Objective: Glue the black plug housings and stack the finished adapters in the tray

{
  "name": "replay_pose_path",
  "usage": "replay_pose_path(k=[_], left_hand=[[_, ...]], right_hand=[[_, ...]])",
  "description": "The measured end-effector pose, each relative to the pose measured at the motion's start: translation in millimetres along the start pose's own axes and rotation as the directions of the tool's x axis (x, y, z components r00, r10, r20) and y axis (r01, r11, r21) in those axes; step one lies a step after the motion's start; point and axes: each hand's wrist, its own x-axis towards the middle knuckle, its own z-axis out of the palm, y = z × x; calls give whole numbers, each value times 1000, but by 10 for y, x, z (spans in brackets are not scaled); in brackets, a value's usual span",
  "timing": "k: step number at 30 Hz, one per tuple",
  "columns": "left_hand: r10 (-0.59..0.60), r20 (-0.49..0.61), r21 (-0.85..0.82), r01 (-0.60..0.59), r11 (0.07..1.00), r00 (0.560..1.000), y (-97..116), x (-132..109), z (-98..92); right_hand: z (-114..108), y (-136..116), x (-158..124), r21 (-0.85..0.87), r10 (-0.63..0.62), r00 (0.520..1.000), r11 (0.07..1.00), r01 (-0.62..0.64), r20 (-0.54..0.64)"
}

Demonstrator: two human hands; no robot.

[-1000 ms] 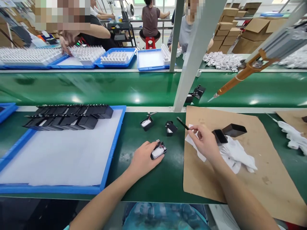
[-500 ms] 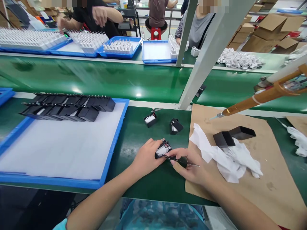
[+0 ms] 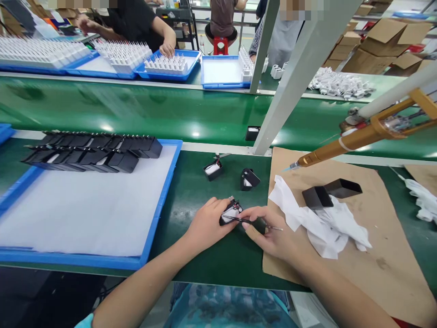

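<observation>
Right in front of me, the person's left hand holds a small black box low over the green table, thumb and fingers curled around its sides, a white block and some wires showing inside. The right hand meets it from the other side, thumb and fingers pinching a thin dark tool whose tip lies over the white block; whether it touches, I can't tell from here. Just beyond, two more small boxes stand on the table, one with a white filling, the other with a black flap lying aslant on top. On the left, a blue tray carries rows of black boxes. On the right, white cloth and two black cases lie on brown cardboard, with an orange-brown nozzle tool slanting above. Across the belt, a co-worker's hand reaches down to white parts.
</observation>
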Motion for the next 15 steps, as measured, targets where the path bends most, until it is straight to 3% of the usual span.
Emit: replay_pose_path(k=[4, 7, 9, 11, 13, 15], left_hand=[[-16, 41, -14, 17, 1000, 999, 13, -1, -30], [-42, 72, -35, 45, 998, 997, 24, -10, -74], [-35, 70, -77, 41, 996, 997, 32, -16, -106], [-25, 56, -139, 32, 990, 998, 39, -16, -131], [-43, 33, -215, 49, 975, 999, 42, -9, -140], [-67, -8, -284, 62, 957, 998, 38, 2, -129]], right_hand=[[-146, 70, 29, 184, 117, 990, 978, -100, -82], [-455, 107, 76, 163, 257, 957, 958, -235, -132], [-699, 99, 107, -12, 397, 918, 918, -397, 14], [-894, 74, 129, -268, 534, 835, 830, -489, 133], [-999, 51, 144, -481, 610, 782, 727, -491, 124], [-1011, 37, 155, -625, 625, 780, 622, -472, 33]])
